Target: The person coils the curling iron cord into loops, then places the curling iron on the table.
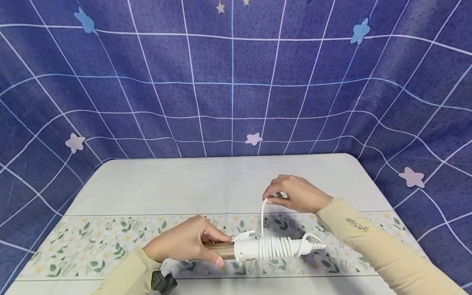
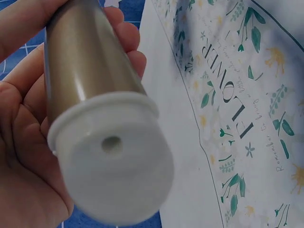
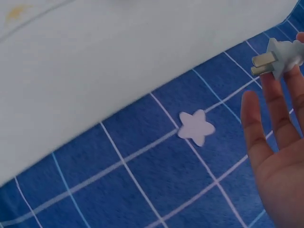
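Observation:
A curling iron [image 1: 246, 250] with a gold barrel and white handle is held level above the table in the head view. My left hand [image 1: 188, 241] grips it by the barrel. Its white end cap [image 2: 118, 175], with a small round hole, faces the left wrist camera. White cord [image 1: 262, 219] is wound in several turns around the handle, and one length rises to my right hand [image 1: 295, 193]. Held up at the fingers of that hand is a two-pin plug [image 3: 285, 59], at the right edge of the right wrist view.
A white tablecloth [image 1: 177, 184] with a floral band [image 1: 121, 241] covers the table. Behind and at the sides hangs a blue curtain [image 1: 210, 98] with a grid of lines and stars. On the left wrist sits a dark strapped device [image 1: 162, 282].

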A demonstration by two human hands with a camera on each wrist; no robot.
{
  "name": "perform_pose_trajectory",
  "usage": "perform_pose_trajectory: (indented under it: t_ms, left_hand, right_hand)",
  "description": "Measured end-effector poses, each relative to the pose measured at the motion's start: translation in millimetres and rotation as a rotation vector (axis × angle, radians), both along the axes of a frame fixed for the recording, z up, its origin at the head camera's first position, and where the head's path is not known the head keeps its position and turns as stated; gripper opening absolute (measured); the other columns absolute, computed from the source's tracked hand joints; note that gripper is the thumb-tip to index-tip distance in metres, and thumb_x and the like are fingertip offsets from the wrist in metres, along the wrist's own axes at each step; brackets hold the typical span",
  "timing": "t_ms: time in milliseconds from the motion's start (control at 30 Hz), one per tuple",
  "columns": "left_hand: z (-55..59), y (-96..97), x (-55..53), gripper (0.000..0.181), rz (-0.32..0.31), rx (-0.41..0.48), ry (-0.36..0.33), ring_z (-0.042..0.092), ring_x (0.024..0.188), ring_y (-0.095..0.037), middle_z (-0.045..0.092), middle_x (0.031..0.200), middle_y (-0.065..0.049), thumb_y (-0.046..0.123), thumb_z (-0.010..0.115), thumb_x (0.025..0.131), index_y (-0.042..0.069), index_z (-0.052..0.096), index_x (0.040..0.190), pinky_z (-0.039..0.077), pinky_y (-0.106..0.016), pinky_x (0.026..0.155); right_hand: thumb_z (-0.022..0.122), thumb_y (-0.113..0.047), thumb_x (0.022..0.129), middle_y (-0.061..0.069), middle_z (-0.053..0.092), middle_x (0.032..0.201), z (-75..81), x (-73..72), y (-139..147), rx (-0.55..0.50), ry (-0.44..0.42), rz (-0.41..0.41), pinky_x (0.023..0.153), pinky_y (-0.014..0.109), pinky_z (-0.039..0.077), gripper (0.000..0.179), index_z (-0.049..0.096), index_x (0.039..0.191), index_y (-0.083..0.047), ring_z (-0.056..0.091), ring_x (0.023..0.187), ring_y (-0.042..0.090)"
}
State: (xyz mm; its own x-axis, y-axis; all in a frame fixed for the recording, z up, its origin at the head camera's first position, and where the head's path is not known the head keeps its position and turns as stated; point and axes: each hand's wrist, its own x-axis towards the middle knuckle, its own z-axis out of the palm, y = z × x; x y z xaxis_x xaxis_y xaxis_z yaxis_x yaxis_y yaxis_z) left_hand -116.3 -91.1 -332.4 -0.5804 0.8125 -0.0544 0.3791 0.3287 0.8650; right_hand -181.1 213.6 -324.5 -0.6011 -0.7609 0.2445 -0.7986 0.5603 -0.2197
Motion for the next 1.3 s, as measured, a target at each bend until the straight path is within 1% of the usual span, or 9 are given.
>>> perform_pose_trajectory:
  t_ms: [100, 333, 533, 700, 900, 1000, 1100, 1200, 1300]
  left_hand:
    - [-0.9, 0.7, -0.1, 0.039, -0.006, -0.020, 0.004, 0.063, 0.072, -0.006, 0.068, 0.091, 0.009, 0.036, 0.076, 0.070, 0.017, 0.070, 0.104, 0.051, -0.024, 0.066]
    - [-4.8, 1.6, -0.5, 0.036, 0.003, -0.050, 0.017, 0.062, 0.070, -0.005, 0.068, 0.089, 0.011, 0.035, 0.076, 0.070, 0.020, 0.071, 0.102, 0.050, -0.023, 0.064]
    - [-9.2, 0.5, -3.5, 0.034, 0.021, -0.084, 0.043, 0.061, 0.067, -0.004, 0.067, 0.084, 0.014, 0.035, 0.077, 0.069, 0.022, 0.071, 0.100, 0.049, -0.023, 0.061]
    - [-10.7, -0.2, -5.4, 0.035, 0.047, -0.106, 0.045, 0.062, 0.072, -0.004, 0.068, 0.085, 0.012, 0.036, 0.077, 0.069, 0.020, 0.072, 0.100, 0.049, -0.023, 0.064]
    - [-11.5, 0.5, -8.0, 0.037, 0.108, -0.132, 0.074, 0.062, 0.074, -0.003, 0.068, 0.085, 0.010, 0.036, 0.078, 0.068, 0.017, 0.072, 0.100, 0.048, -0.023, 0.065]
    - [-13.3, 0.3, -8.9, 0.037, 0.153, -0.155, 0.107, 0.062, 0.072, -0.003, 0.069, 0.086, 0.010, 0.037, 0.077, 0.068, 0.017, 0.072, 0.099, 0.048, -0.023, 0.065]
    - [-15.1, 0.0, -9.8, 0.040, 0.211, -0.173, 0.131, 0.062, 0.072, -0.003, 0.069, 0.087, 0.007, 0.037, 0.077, 0.069, 0.015, 0.071, 0.101, 0.048, -0.024, 0.062]
    - [-16.2, -0.3, -10.8, 0.044, 0.275, -0.192, 0.149, 0.061, 0.072, -0.003, 0.069, 0.088, 0.006, 0.038, 0.077, 0.068, 0.012, 0.070, 0.103, 0.048, -0.024, 0.061]
    - [-17.1, -0.1, -12.2, 0.047, 0.320, -0.206, 0.169, 0.061, 0.072, -0.002, 0.069, 0.087, 0.006, 0.040, 0.077, 0.068, 0.009, 0.070, 0.103, 0.048, -0.025, 0.062]
  right_hand:
    - [0.063, -0.031, 0.085, -0.018, 0.061, 0.092, 4.1, 0.6, -2.0, 0.002, 0.105, 0.019, 0.075, 0.026, 0.045, 0.012, 0.069, 0.095, -0.028, 0.053, 0.081, 0.001]
    - [0.067, -0.027, 0.082, -0.017, 0.060, 0.087, 17.5, 7.9, -10.2, 0.008, 0.332, 0.043, 0.065, 0.025, 0.040, 0.008, 0.069, 0.090, -0.027, 0.051, 0.081, 0.005]
    - [0.069, -0.025, 0.080, -0.011, 0.060, 0.082, 27.0, 14.3, -16.4, 0.007, 0.487, 0.057, 0.067, 0.028, 0.040, 0.007, 0.069, 0.088, -0.025, 0.053, 0.080, 0.011]
    - [0.067, -0.026, 0.082, -0.007, 0.058, 0.084, 32.5, 19.6, -20.3, 0.048, 0.597, 0.058, 0.068, 0.028, 0.041, 0.011, 0.069, 0.092, -0.023, 0.051, 0.080, 0.014]
    - [0.067, -0.025, 0.082, -0.005, 0.060, 0.084, 35.1, 23.9, -24.4, 0.039, 0.633, 0.041, 0.069, 0.028, 0.040, 0.018, 0.070, 0.098, -0.018, 0.052, 0.080, 0.015]
    - [0.066, -0.025, 0.082, -0.006, 0.058, 0.082, 35.9, 26.9, -26.2, 0.038, 0.601, 0.030, 0.068, 0.027, 0.038, 0.015, 0.069, 0.093, -0.016, 0.050, 0.078, 0.014]
    - [0.065, -0.024, 0.083, -0.007, 0.056, 0.080, 37.0, 30.5, -27.3, 0.032, 0.545, 0.025, 0.067, 0.026, 0.035, 0.010, 0.069, 0.087, -0.015, 0.048, 0.075, 0.012]
    - [0.066, -0.022, 0.082, -0.008, 0.053, 0.078, 38.3, 33.7, -28.4, 0.015, 0.502, 0.024, 0.068, 0.025, 0.035, 0.008, 0.068, 0.085, -0.016, 0.046, 0.072, 0.011]
    - [0.067, -0.021, 0.081, -0.009, 0.052, 0.078, 39.3, 36.6, -30.2, -0.016, 0.473, 0.024, 0.068, 0.024, 0.035, 0.006, 0.069, 0.084, -0.017, 0.045, 0.071, 0.009]
